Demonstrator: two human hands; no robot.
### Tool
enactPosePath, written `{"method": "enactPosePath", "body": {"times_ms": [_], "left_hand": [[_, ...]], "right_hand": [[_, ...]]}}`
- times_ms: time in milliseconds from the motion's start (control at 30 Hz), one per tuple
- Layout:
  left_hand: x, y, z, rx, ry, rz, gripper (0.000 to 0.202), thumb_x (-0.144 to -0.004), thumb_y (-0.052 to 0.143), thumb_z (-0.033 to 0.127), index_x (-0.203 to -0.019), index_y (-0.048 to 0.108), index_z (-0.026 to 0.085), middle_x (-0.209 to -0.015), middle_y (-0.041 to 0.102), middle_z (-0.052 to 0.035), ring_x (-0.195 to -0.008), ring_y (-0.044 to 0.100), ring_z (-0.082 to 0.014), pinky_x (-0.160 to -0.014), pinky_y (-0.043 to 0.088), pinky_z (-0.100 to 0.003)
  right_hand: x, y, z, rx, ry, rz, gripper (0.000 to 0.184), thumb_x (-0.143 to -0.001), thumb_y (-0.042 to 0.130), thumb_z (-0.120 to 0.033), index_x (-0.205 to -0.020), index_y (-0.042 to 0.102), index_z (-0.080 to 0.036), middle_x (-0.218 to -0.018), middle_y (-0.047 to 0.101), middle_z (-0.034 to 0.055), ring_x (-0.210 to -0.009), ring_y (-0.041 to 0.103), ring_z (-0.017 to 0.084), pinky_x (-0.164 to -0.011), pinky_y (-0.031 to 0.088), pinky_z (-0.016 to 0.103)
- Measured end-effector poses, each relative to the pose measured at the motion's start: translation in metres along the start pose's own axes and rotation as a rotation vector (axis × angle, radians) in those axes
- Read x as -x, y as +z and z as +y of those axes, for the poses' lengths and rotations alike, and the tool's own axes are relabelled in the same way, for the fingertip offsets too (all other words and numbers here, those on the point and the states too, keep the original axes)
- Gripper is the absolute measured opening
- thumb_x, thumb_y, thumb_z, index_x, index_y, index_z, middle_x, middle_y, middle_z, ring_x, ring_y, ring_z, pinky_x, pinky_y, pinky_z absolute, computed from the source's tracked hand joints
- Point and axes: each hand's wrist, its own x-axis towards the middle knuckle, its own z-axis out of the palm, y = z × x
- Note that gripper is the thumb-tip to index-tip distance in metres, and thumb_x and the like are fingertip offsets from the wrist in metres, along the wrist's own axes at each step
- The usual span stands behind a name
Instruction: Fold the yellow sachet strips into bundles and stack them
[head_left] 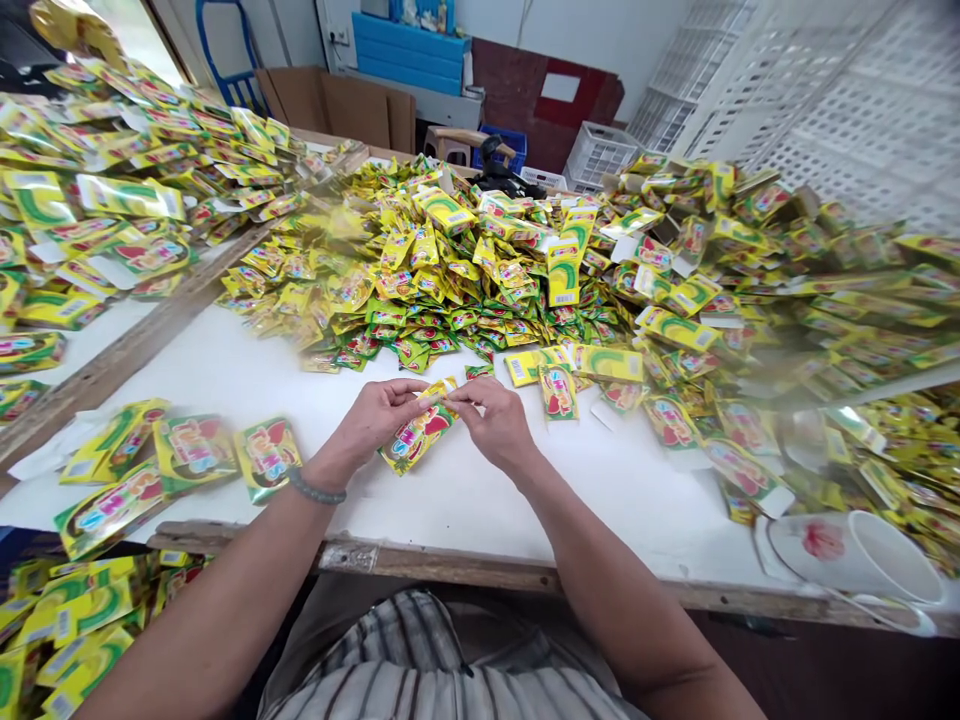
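Both my hands meet at the top end of a small yellow and green candy box (420,437) with fruit pictures, held tilted just over the white tabletop (450,500). My left hand (386,415) grips its upper left side between thumb and fingers. The fingers of my right hand (491,415) pinch the upper right corner by the white end flap. Whether that flap is tucked in is hard to see. Beyond my hands lies a heap of small candy sachets (457,270). To the right of my right hand, another box (557,392) lies on the table.
Several boxes (196,452) lie at the left, beside a wooden strip (150,325) with a pile of boxes (127,235) behind it. More boxes (679,330) are heaped at the right. A white mug (855,550) stands near the front right edge. Boxes (82,620) also fill the space below left.
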Motion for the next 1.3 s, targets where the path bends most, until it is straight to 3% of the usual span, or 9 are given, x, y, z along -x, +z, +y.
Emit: {"method": "enactPosePath", "body": {"times_ms": [233, 433, 533, 667, 767, 900, 1067, 1233, 1300], "left_hand": [[-0.003, 0.001, -0.003, 0.029, 0.070, 0.064, 0.060, -0.050, 0.090, 0.046, -0.095, 0.072, 0.012, -0.070, 0.072, -0.0026, -0.058, 0.063, -0.0145, -0.056, 0.047, -0.025], [-0.002, 0.005, -0.003, 0.067, 0.082, 0.069, 0.060, -0.049, 0.090, 0.048, -0.093, 0.070, 0.012, -0.066, 0.069, -0.0013, -0.056, 0.059, -0.0135, -0.053, 0.044, -0.024], [0.000, 0.008, -0.001, 0.054, 0.091, 0.013, 0.061, -0.055, 0.087, 0.049, -0.100, 0.067, 0.012, -0.069, 0.068, -0.0008, -0.058, 0.060, -0.0135, -0.055, 0.045, -0.024], [0.004, 0.011, 0.000, -0.006, 0.093, -0.158, 0.074, -0.064, 0.084, 0.043, -0.125, 0.054, 0.016, -0.082, 0.070, -0.0011, -0.071, 0.065, -0.0156, -0.064, 0.049, -0.025], [0.004, 0.010, -0.002, -0.065, 0.119, -0.192, 0.076, -0.070, 0.080, 0.041, -0.133, 0.044, 0.017, -0.082, 0.070, -0.0009, -0.069, 0.064, -0.0148, -0.062, 0.048, -0.023], [0.005, 0.007, -0.006, -0.074, 0.189, -0.145, 0.069, -0.078, 0.072, 0.044, -0.134, 0.039, 0.021, -0.075, 0.067, 0.0020, -0.058, 0.060, -0.0122, -0.053, 0.044, -0.020], [0.004, 0.009, -0.006, -0.053, 0.209, -0.085, 0.064, -0.075, 0.074, 0.046, -0.126, 0.043, 0.022, -0.077, 0.068, 0.0016, -0.059, 0.063, -0.0139, -0.053, 0.047, -0.022], [0.001, 0.013, -0.003, 0.002, 0.234, -0.019, 0.055, -0.072, 0.078, 0.045, -0.112, 0.050, 0.021, -0.075, 0.070, 0.0009, -0.058, 0.064, -0.0148, -0.053, 0.049, -0.023], [0.000, 0.012, -0.002, 0.020, 0.247, -0.006, 0.053, -0.072, 0.078, 0.045, -0.109, 0.050, 0.020, -0.072, 0.069, 0.0016, -0.055, 0.063, -0.0138, -0.051, 0.048, -0.022]], "right_hand": [[0.002, 0.008, -0.006, 0.143, 0.014, 0.023, 0.009, -0.078, 0.075, -0.025, -0.087, 0.075, -0.025, -0.094, 0.073, 0.0047, -0.109, 0.059, 0.026, -0.097, 0.040, 0.047], [0.000, 0.012, 0.000, -0.097, 0.091, 0.034, 0.011, -0.071, 0.078, -0.020, -0.079, 0.072, -0.023, -0.093, 0.072, 0.0042, -0.102, 0.065, 0.024, -0.094, 0.048, 0.040], [0.001, 0.012, 0.001, -0.182, 0.138, 0.027, 0.011, -0.072, 0.075, -0.021, -0.081, 0.069, -0.023, -0.086, 0.073, 0.0025, -0.098, 0.067, 0.023, -0.093, 0.049, 0.039], [0.002, 0.010, 0.002, -0.268, 0.275, 0.069, 0.015, -0.077, 0.068, -0.023, -0.091, 0.064, -0.023, -0.077, 0.072, -0.0004, -0.085, 0.070, 0.021, -0.082, 0.052, 0.037], [0.002, 0.008, 0.001, -0.231, 0.286, 0.089, 0.022, -0.079, 0.067, -0.027, -0.099, 0.061, -0.022, -0.079, 0.073, 0.0004, -0.084, 0.071, 0.022, -0.082, 0.052, 0.038], [0.001, 0.009, -0.002, -0.144, 0.175, 0.033, 0.027, -0.080, 0.071, -0.028, -0.104, 0.060, -0.023, -0.091, 0.074, 0.0034, -0.095, 0.071, 0.024, -0.090, 0.050, 0.042], [0.003, 0.009, -0.003, -0.247, 0.146, -0.024, 0.028, -0.083, 0.068, -0.030, -0.109, 0.059, -0.025, -0.112, 0.070, 0.0060, -0.096, 0.070, 0.022, -0.086, 0.053, 0.039], [0.003, 0.009, 0.004, -0.219, 0.129, 0.254, 0.029, -0.080, 0.071, -0.034, -0.106, 0.062, -0.023, -0.111, 0.068, 0.0065, -0.108, 0.061, 0.022, -0.094, 0.049, 0.038], [0.003, 0.014, 0.006, -0.312, 0.162, 0.210, 0.029, -0.077, 0.073, -0.036, -0.102, 0.064, -0.023, -0.105, 0.066, 0.0058, -0.099, 0.062, 0.021, -0.084, 0.052, 0.035]]}}
